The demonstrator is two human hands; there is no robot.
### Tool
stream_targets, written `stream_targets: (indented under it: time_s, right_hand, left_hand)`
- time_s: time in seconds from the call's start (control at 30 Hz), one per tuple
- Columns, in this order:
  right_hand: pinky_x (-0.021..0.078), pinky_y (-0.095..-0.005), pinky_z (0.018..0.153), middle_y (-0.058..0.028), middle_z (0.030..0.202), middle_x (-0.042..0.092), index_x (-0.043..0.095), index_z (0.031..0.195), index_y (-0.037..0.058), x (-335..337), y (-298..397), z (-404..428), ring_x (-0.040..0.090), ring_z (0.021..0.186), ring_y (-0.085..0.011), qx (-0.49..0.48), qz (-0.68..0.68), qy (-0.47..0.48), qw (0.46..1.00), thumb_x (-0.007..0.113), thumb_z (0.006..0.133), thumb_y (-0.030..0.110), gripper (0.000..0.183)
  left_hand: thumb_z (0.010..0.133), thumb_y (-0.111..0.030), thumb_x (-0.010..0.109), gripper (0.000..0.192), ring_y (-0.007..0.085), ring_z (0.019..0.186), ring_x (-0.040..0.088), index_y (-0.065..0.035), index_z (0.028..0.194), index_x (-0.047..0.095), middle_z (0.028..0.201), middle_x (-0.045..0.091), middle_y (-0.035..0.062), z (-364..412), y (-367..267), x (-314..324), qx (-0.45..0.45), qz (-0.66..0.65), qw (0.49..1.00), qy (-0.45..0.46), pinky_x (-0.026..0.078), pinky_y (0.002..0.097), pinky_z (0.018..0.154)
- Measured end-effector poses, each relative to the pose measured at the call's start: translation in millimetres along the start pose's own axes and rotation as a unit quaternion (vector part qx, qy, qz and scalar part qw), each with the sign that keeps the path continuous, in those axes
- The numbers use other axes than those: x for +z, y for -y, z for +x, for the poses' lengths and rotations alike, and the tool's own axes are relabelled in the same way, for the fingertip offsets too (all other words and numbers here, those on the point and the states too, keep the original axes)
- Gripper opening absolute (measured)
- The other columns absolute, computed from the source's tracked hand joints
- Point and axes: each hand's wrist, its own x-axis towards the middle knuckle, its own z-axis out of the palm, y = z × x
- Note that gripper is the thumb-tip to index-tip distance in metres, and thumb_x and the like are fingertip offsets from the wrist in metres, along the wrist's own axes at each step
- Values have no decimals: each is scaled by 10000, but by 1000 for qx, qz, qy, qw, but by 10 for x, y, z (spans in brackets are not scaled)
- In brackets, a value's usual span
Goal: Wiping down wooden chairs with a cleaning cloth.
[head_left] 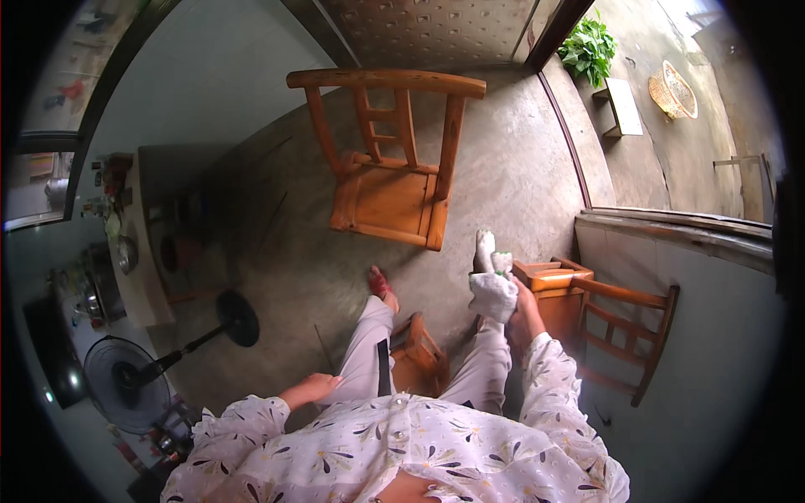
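My right hand point(523, 314) is closed on a bunch of white knit cloth with green edging point(494, 297), which looks like work gloves or socks; which of these, I cannot tell. The bunch is over my right knee, beside a wooden chair. My left hand point(312, 387) lies on my left thigh, on the light trousers point(365, 352); its fingers are partly hidden and I see nothing in it. Between my legs is part of a wooden seat point(421, 361).
An orange-brown wooden chair point(390, 195) stands ahead. Another wooden chair point(566, 295) is at the right by the wall. A black standing fan point(126, 377) is at the left, near a cluttered table point(141, 251). Beyond the doorway are a small bench point(624, 107), a wicker basket point(673, 91) and leafy greens point(589, 50).
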Motion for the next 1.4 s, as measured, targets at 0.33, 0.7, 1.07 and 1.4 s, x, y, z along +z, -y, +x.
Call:
stream_targets:
  time_s: [0.33,0.7,1.07,1.4]
  right_hand:
    - [536,-482,915,-124,1157,697,619,1241,65,-286,-6,1027,672,1038,-306,-50,105,33,993,491,1015,390,416]
    - [533,-464,938,-141,1186,683,595,1260,17,-539,-116,1493,670,1049,-305,-113,144,-3,983,516,1005,322,405]
    - [517,-436,970,-144,1229,645,556,1268,-13,-123,501,1392,634,1112,-267,-205,144,101,963,406,1045,229,362]
    - [506,-426,991,-158,1214,650,560,1267,-20,244,451,763,641,1103,-267,-238,208,115,942,416,1041,206,351]
  left_hand:
    - [931,-551,605,663,349,941,688,21,1244,483,1122,647,256,2569,-1359,-1238,6,-584,799,-143,581,482,786]
    - [847,-526,730,836,347,1374,403,-100,1479,388,1491,447,137,4398,-2129,-1418,101,-866,470,-136,318,590,1118]
    - [832,-249,739,559,339,1247,492,-117,1314,490,1331,538,115,4470,-2146,-1242,136,-858,482,-117,405,584,1030]
    - [814,-242,717,545,320,1243,474,-126,1295,487,1307,526,112,4287,-2275,-1171,118,-865,473,-114,393,561,1033]
